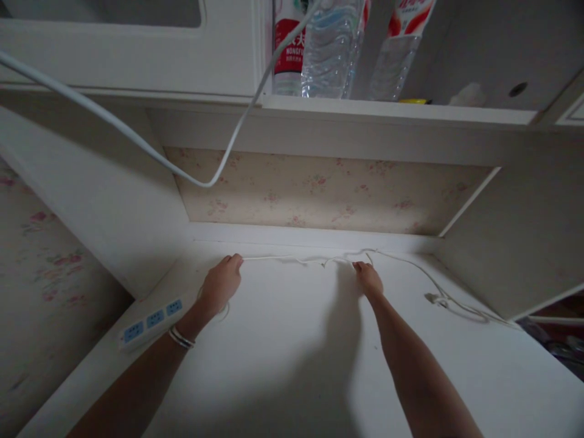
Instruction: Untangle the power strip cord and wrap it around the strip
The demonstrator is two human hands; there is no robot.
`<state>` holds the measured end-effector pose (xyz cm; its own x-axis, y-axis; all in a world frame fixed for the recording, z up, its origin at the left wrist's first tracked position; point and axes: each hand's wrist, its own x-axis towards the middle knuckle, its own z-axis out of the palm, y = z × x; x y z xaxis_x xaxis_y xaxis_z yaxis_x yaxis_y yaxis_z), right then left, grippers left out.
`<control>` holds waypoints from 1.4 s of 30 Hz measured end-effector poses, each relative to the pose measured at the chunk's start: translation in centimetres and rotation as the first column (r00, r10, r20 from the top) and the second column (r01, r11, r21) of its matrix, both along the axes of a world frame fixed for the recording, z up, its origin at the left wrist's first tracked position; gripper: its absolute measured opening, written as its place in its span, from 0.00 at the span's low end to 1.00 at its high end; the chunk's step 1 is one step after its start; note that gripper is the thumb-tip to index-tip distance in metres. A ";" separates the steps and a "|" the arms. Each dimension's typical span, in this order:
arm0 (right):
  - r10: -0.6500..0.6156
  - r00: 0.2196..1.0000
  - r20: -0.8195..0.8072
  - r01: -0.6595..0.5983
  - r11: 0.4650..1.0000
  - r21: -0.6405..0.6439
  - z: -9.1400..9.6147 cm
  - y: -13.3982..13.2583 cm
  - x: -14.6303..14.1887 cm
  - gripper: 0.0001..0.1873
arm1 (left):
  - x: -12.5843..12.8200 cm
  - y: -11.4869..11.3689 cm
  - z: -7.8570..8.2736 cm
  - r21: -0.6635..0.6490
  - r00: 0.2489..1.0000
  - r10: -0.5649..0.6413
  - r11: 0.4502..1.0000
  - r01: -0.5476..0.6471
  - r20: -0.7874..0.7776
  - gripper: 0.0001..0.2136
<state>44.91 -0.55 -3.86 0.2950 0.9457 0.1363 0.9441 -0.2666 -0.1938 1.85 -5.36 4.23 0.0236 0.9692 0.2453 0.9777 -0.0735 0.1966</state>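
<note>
A thin white power cord [269,258] runs along the back of the white desktop between my two hands. At its left end my left hand [221,283] is closed on it, and a loop of cord shows beneath that wrist. My right hand [367,277] pinches the same cord farther right, where it bends and curls. Beside my left forearm lies a white power strip [154,319] with blue socket faces, partly hidden by the arm. To the right of my right hand, the cord trails across the desktop to a white plug [440,298] near the right side panel.
Above the desk, a shelf [387,112] holds several plastic bottles [326,55]. A thick white cable [207,184] hangs in a bend in front of it. Side panels [520,213] close in the desk at both ends, with floral wallpaper [296,188] behind.
</note>
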 end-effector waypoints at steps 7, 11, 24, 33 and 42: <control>-0.048 0.999 -0.014 0.048 0.999 -0.015 -2.1 -1.4 -3.0 0.26 | -2.7 -3.3 -1.9 -0.028 0.986 -0.151 0.988 0.153 0.068 0.16; 0.045 0.999 -0.002 -0.045 0.999 0.029 -2.7 -2.8 -5.3 0.23 | -3.4 -5.5 -3.5 -0.026 0.939 -0.279 0.957 0.290 0.199 0.18; 0.263 0.945 -0.194 -0.209 0.943 0.261 -1.1 -7.6 -6.0 0.23 | -19.7 -3.6 -7.2 -0.282 0.982 -0.184 0.945 0.166 -0.038 0.37; 0.638 0.635 -0.436 -0.445 0.763 0.469 2.6 -13.5 -17.2 0.16 | -18.7 -6.4 -5.6 -0.358 0.991 -0.105 0.931 0.069 -0.080 0.26; 0.798 0.379 -0.469 -0.578 0.600 0.553 6.6 -15.4 -28.3 0.22 | -12.9 -13.2 0.4 -0.192 0.998 -0.035 0.980 0.044 0.047 0.26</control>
<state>16.62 -15.92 2.78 -0.3364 0.8109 0.4789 0.3721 0.5816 -0.7234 -11.07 -18.55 4.59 0.0560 0.9969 0.0557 0.9650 -0.0684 0.2532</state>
